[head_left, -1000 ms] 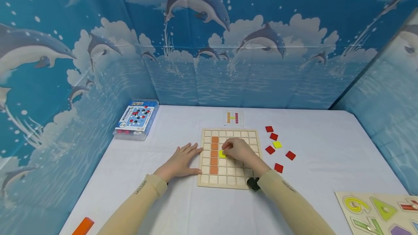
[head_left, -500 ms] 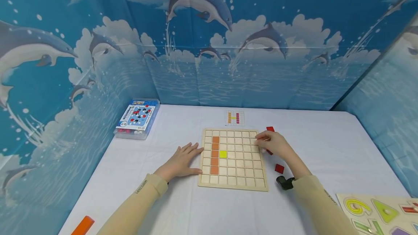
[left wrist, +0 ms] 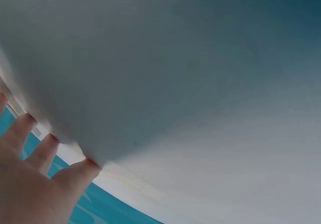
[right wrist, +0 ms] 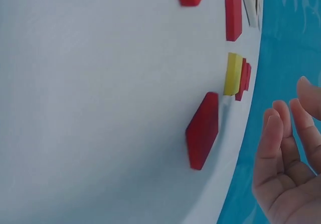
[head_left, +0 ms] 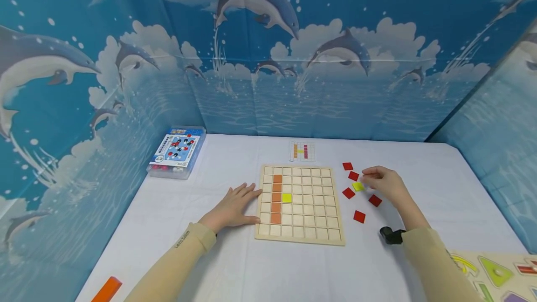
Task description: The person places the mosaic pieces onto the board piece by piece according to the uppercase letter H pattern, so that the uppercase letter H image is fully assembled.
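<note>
A wooden grid board [head_left: 310, 233] lies flat with a column of several orange tiles [head_left: 276, 197] and one yellow tile [head_left: 286, 198] beside that column. My left hand [head_left: 235, 206] rests spread on the table, fingertips and thumb at the board's left edge. To the right of the board, my right hand [head_left: 386, 184] hovers with loosely bent fingers and nothing between them, as the right wrist view also shows. Its fingertips are close by a loose yellow tile [head_left: 357, 186]. Several red tiles [head_left: 359, 216] lie scattered around that tile.
Behind the board lies a small pattern card [head_left: 302, 152]. A boxed set [head_left: 176, 153] stands at the back left. At the front right is a wooden shape puzzle [head_left: 495, 274], partly behind the right sleeve. An orange block [head_left: 106, 289] sits at the front left.
My right hand has left the yellow tile on the board and moved right, past the board's edge, to the loose tiles. The left hand stays in place.
</note>
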### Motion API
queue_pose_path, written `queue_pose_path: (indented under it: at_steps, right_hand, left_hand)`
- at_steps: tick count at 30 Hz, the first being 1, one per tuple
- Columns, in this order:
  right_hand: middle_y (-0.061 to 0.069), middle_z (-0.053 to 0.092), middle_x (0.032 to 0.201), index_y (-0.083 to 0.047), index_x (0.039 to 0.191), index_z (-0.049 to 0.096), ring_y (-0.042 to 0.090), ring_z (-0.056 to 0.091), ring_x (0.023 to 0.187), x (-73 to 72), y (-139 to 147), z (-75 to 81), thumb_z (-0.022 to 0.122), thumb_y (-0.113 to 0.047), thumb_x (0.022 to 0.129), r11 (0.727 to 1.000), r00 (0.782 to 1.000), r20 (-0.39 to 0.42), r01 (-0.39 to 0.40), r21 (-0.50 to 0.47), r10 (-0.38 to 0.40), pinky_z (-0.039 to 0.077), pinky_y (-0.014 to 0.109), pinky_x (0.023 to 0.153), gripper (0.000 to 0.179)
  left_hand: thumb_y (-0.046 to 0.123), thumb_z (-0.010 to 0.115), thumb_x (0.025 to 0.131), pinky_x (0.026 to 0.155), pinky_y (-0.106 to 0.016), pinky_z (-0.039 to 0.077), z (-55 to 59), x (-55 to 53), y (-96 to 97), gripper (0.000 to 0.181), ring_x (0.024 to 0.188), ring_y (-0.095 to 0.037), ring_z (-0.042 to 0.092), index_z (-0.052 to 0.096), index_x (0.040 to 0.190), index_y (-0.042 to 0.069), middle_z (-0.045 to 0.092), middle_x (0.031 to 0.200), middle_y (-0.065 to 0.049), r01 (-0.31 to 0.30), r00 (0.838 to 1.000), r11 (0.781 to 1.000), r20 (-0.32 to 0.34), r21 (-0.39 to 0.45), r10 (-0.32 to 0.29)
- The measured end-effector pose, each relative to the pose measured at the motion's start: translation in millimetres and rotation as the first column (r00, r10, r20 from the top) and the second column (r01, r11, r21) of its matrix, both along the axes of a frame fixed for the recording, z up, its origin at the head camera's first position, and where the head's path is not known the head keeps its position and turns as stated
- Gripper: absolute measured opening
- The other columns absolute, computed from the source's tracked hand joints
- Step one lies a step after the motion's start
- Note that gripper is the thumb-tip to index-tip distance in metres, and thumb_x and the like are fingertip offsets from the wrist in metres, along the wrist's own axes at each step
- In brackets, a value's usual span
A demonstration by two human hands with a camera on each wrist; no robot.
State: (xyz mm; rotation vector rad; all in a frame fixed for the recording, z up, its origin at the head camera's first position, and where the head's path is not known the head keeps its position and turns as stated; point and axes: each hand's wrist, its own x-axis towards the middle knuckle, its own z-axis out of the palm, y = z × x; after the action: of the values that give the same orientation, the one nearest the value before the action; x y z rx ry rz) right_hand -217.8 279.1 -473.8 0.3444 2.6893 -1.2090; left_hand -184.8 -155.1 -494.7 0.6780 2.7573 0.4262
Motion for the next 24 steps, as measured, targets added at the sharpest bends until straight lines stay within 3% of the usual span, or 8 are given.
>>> queue_pose_path:
  at_steps: [6,11,19,24]
  right_hand:
    - [0.025,0.059,0.125,-0.002,0.132,0.054,0.032,0.058,0.102,0.1,2.0,0.2,0.067,-0.030,0.094,1.000,0.999,0.043,0.006,-0.002,-0.006,0.057,0.036,0.084,0.049]
    - [0.027,0.055,0.131,-0.002,0.134,0.053,0.036,0.055,0.108,-0.8,1.2,0.0,0.067,-0.028,0.094,1.000,0.998,0.070,-0.004,0.007,0.004,0.056,0.041,0.090,0.050]
    - [0.027,0.052,0.133,-0.004,0.133,0.053,0.036,0.054,0.108,-4.0,0.2,-5.5,0.069,-0.028,0.091,0.997,0.990,0.129,-0.058,0.045,0.052,0.057,0.035,0.081,0.051]
    - [0.028,0.052,0.130,-0.002,0.131,0.055,0.038,0.051,0.110,-5.7,0.0,-7.3,0.071,-0.026,0.089,0.995,0.987,0.144,-0.084,0.060,0.074,0.055,0.043,0.085,0.050]
  left_hand:
    - [0.054,0.072,0.083,0.118,-0.065,0.018,0.2,0.4,-0.2,0.086,0.151,-0.035,0.021,0.035,0.154,0.022,0.029,0.162,-0.009,0.001,1.000,1.000,0.004,0.006,-0.001]
    - [0.054,0.073,0.083,0.119,-0.064,0.017,-0.4,0.2,-0.5,0.086,0.151,-0.034,0.021,0.035,0.154,0.023,0.029,0.162,-0.009,-0.004,1.000,1.000,0.005,0.003,0.004]
    - [0.055,0.071,0.084,0.118,-0.065,0.018,-1.5,-0.1,-1.6,0.086,0.151,-0.034,0.021,0.034,0.154,0.023,0.029,0.162,-0.009,0.011,1.000,1.000,-0.003,0.003,-0.011]
    - [0.056,0.071,0.084,0.118,-0.065,0.018,-1.7,-0.6,-2.4,0.086,0.151,-0.034,0.021,0.034,0.154,0.023,0.028,0.162,-0.009,0.013,1.000,1.000,-0.005,-0.002,-0.013]
